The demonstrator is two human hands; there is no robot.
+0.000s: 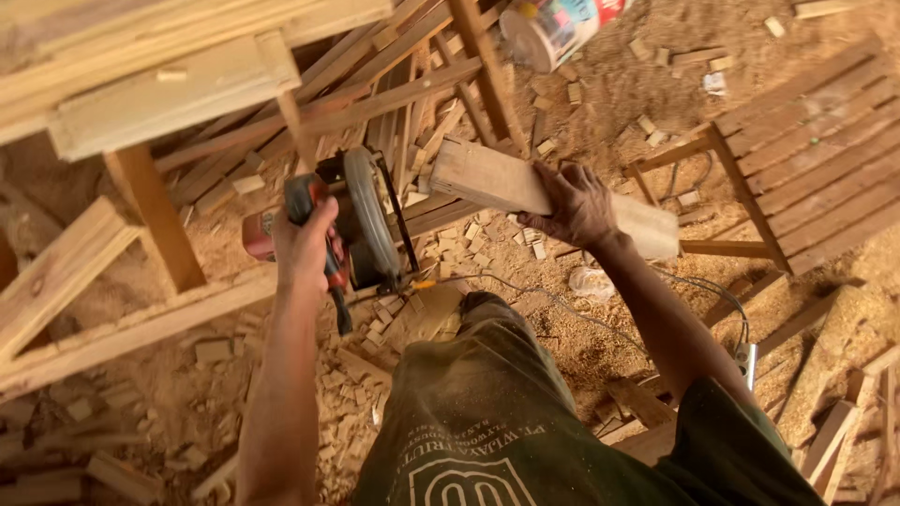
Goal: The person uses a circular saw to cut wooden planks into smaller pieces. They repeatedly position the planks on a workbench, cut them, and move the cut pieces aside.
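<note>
Gripping the handle of a handheld circular saw (352,220), the person's left hand (305,245) has its fingers wrapped closed around the red and black grip, with the round blade guard turned edge-on just to the right of that hand. The right hand (577,201) is clamped over a short, pale wooden board (553,195), fingers curled down across its top face. That board hangs in the air to the right of the saw, its near cut end close to the blade guard but, as far as this steep view lets one judge, not touching it.

Below the saw the ground is thick with sawdust and a scatter of small offcut blocks (375,328), so a good deal of cutting looks already done here. The held board shows no fresh kerf that can be made out, and the blade sits beside its end and not in the wood, so this piece appears yet to be cut.

A power cord (562,305) runs across the sawdust below and right of the saw. A slatted wooden panel (806,159) lies far to the saw's right, a plastic bucket (553,28) above it, and loose timber lengths (112,328) to its left.
</note>
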